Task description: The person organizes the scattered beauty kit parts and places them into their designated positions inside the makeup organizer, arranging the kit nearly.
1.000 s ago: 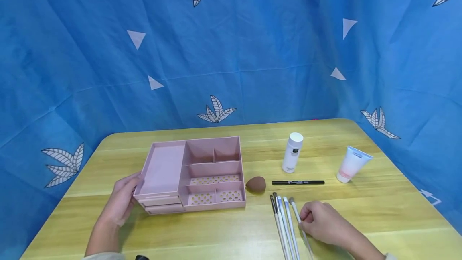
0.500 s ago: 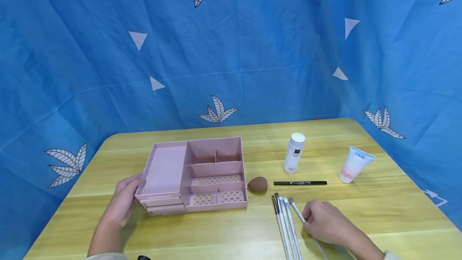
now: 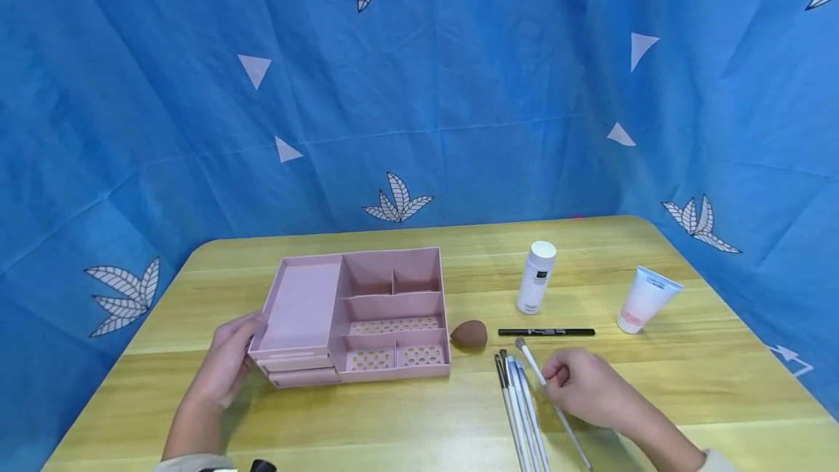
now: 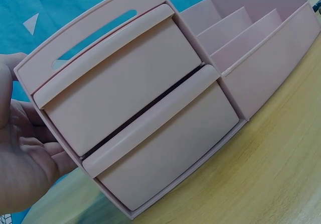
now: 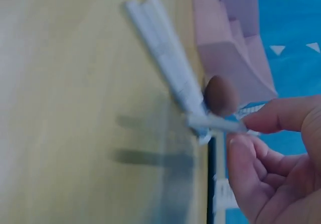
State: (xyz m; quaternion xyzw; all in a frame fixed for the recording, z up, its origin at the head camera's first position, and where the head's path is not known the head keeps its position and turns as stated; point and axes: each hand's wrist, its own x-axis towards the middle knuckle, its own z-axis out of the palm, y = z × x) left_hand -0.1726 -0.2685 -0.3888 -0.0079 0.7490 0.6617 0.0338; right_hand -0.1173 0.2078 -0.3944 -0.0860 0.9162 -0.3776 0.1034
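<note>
A pink makeup organizer (image 3: pixel 301 304) stands on the table at left, with open compartments on its right half. My left hand (image 3: pixel 226 359) grips its left side wall, thumb near the top rim. In the left wrist view two drawers (image 4: pixel 120 88) are pushed in, one above the other. Thumb and forefinger of my right hand (image 3: pixel 583 384) pinch a thin white-handled makeup brush (image 3: pixel 534 368), slanted with its bristle end toward the back left. Several more brushes (image 3: pixel 522 414) lie side by side left of that hand; their lower ends are cut off in the head view.
Right beside the organizer lies a brown makeup sponge (image 3: pixel 469 334). A black pencil (image 3: pixel 546 331) lies crosswise behind the brushes. Farther back stand a white bottle (image 3: pixel 535 279) and a pink-and-white squeeze tube (image 3: pixel 645 301). A blue curtain (image 3: pixel 426 93) hangs behind the wooden table.
The right hand has gripped the rightmost brush and shifted it; its bristle end has swung left, toward the other brushes. The left hand and organizer stay as they were.
</note>
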